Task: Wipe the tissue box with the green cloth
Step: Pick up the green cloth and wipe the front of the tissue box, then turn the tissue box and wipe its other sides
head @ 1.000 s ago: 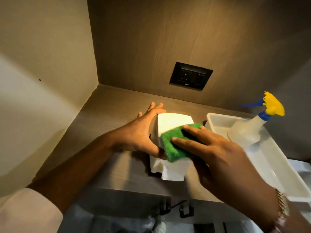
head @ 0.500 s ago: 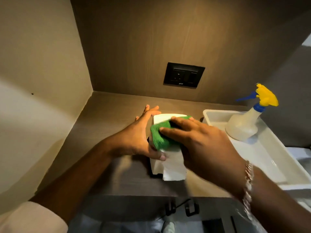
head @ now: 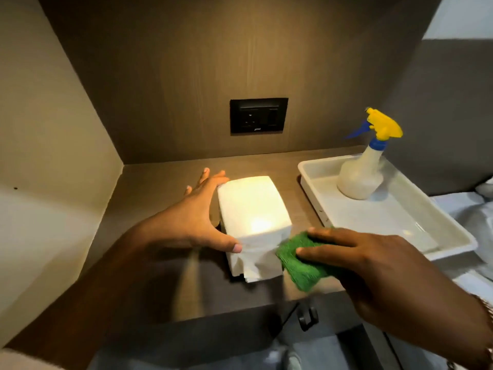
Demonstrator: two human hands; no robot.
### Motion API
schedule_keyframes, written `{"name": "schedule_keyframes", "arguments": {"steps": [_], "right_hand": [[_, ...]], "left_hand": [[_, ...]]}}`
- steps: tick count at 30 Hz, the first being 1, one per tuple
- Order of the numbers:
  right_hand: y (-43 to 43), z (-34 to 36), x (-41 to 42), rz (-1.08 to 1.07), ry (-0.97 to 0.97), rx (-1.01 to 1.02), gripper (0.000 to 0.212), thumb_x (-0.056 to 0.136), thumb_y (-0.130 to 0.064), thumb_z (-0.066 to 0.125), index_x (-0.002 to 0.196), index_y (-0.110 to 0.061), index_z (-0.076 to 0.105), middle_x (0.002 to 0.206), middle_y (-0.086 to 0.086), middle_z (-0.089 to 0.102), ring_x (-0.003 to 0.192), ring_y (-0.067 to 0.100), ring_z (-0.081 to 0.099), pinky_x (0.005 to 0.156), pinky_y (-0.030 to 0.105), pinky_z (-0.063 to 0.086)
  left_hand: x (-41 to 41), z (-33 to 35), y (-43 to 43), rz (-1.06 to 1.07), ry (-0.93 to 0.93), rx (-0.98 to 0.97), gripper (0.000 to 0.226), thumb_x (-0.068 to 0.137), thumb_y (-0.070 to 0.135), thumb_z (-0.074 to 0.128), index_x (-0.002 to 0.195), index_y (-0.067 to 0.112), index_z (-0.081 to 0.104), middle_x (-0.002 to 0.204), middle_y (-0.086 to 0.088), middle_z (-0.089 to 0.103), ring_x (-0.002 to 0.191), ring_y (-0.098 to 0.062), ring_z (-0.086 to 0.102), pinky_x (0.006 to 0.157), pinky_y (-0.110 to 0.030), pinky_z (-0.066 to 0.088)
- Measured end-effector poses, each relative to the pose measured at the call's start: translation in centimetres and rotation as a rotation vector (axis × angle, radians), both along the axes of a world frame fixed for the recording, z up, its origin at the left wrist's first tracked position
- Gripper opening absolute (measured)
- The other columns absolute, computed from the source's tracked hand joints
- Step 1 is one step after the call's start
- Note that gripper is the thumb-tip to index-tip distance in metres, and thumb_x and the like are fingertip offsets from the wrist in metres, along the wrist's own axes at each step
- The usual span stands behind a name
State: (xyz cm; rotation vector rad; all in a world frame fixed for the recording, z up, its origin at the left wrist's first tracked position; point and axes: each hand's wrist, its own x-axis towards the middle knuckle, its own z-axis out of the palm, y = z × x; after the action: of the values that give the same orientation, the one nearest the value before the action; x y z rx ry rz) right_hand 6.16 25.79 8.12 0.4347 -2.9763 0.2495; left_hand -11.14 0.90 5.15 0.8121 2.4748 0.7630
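A white tissue box lies on the wooden shelf, with tissue paper bunched at its near end. My left hand rests flat against the box's left side, thumb on the near corner, fingers spread. My right hand presses the green cloth against the box's right near corner, down by the shelf surface. The top of the box is uncovered and brightly lit.
A white tray stands to the right of the box and holds a spray bottle with a yellow and blue head. A black socket plate sits on the back wall. A side wall closes the shelf on the left.
My right hand slid the green cloth off the top of the box, down to its right near corner. My left hand stayed on the left side.
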Motion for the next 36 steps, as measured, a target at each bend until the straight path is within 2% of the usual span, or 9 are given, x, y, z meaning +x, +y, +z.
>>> {"name": "schedule_keyframes", "arguments": {"steps": [5,10,14,16,18,21,25,31,36], "right_hand": [[2.9,-3.8,-0.2,-0.189,0.025,-0.93,0.056,0.075,0.006,0.071,0.112,-0.037,0.068,0.113,-0.018,0.071,0.109,-0.002,0.061,0.095,0.02,0.049],[1.0,-8.3,-2.9,-0.365,0.031,-1.605,0.039,0.08,0.001,0.068,0.113,-0.019,0.068,0.106,-0.001,0.075,0.101,0.015,0.068,0.087,0.029,0.056],[-0.7,-11.0,-3.8,-0.484,0.036,-1.633,0.043,0.082,-0.007,0.068,0.122,-0.02,0.061,0.119,-0.001,0.068,0.109,0.013,0.063,0.096,0.038,0.052],[-1.1,-11.4,-4.3,-0.436,0.045,-1.61,0.046,0.084,-0.006,0.065,0.126,-0.022,0.059,0.125,-0.003,0.064,0.115,0.011,0.059,0.099,0.034,0.05],[-1.0,-11.2,-5.4,-0.352,0.049,-1.571,0.049,0.086,-0.004,0.061,0.13,-0.025,0.056,0.13,-0.006,0.06,0.119,0.008,0.055,0.1,0.027,0.048],[-0.6,-11.0,-7.5,-0.288,0.002,-1.528,0.051,0.085,0.001,0.059,0.129,-0.025,0.056,0.132,-0.004,0.058,0.117,0.007,0.053,0.102,0.029,0.047],[-2.4,-12.0,-7.3,-0.37,-0.017,-1.45,0.05,0.083,0.001,0.058,0.125,-0.027,0.06,0.133,-0.003,0.059,0.119,0.013,0.054,0.102,0.033,0.048],[-5.9,-10.8,-2.1,-0.411,0.043,-1.432,0.052,0.089,-0.008,0.057,0.131,-0.038,0.05,0.145,-0.011,0.045,0.126,0.005,0.042,0.09,0.007,0.037],[-4.8,-10.5,-6.5,-0.446,0.136,-1.326,0.05,0.087,-0.016,0.057,0.134,-0.033,0.049,0.146,-0.002,0.048,0.128,0.021,0.048,0.1,0.038,0.047]], "left_hand": [[-0.4,3.7,5.1,-0.137,0.13,-0.43,0.134,0.052,0.08,0.063,0.15,0.024,-0.009,0.163,0.001,-0.008,0.146,-0.014,-0.016,0.117,-0.053,-0.013],[-0.4,6.8,8.6,-0.289,0.113,-0.657,0.131,0.061,0.046,0.085,0.149,0.033,-0.011,0.161,0.004,0.004,0.146,-0.024,0.008,0.118,-0.042,0.01],[-0.2,7.7,8.8,-0.372,0.063,-0.811,0.129,0.066,0.041,0.084,0.143,0.045,-0.019,0.16,0.015,-0.014,0.143,-0.016,-0.024,0.113,-0.046,-0.013],[0.2,7.4,8.6,-0.321,-0.077,-0.69,0.115,0.068,0.06,0.073,0.141,0.052,-0.016,0.153,0.025,-0.023,0.135,-0.003,-0.03,0.109,-0.041,-0.019],[0.9,5.8,8.4,-0.209,-0.047,-0.472,0.095,0.071,0.08,0.044,0.143,0.05,-0.01,0.152,0.028,-0.019,0.135,0.006,-0.027,0.116,-0.042,-0.017],[2.3,1.9,7.9,-0.077,0.289,-0.273,0.067,0.087,0.062,0.016,0.148,0.038,-0.001,0.158,0.02,-0.006,0.141,0.01,-0.013,0.122,-0.04,-0.004],[2.6,0.0,7.8,-0.022,0.489,-0.255,0.065,0.091,0.053,0.011,0.15,0.028,0.003,0.161,0.008,-0.002,0.145,0.002,-0.007,0.121,-0.037,-0.001],[2.6,-0.1,7.8,0.008,0.475,-0.218,0.064,0.091,0.053,0.013,0.15,0.03,0.005,0.161,0.01,0.003,0.146,0.001,-0.002,0.122,-0.04,0.005],[2.4,-0.3,7.9,0.026,0.459,-0.187,0.056,0.092,0.051,0.014,0.146,0.04,0.005,0.158,0.017,0.003,0.145,0.004,0.001,0.122,-0.041,0.008]]}}
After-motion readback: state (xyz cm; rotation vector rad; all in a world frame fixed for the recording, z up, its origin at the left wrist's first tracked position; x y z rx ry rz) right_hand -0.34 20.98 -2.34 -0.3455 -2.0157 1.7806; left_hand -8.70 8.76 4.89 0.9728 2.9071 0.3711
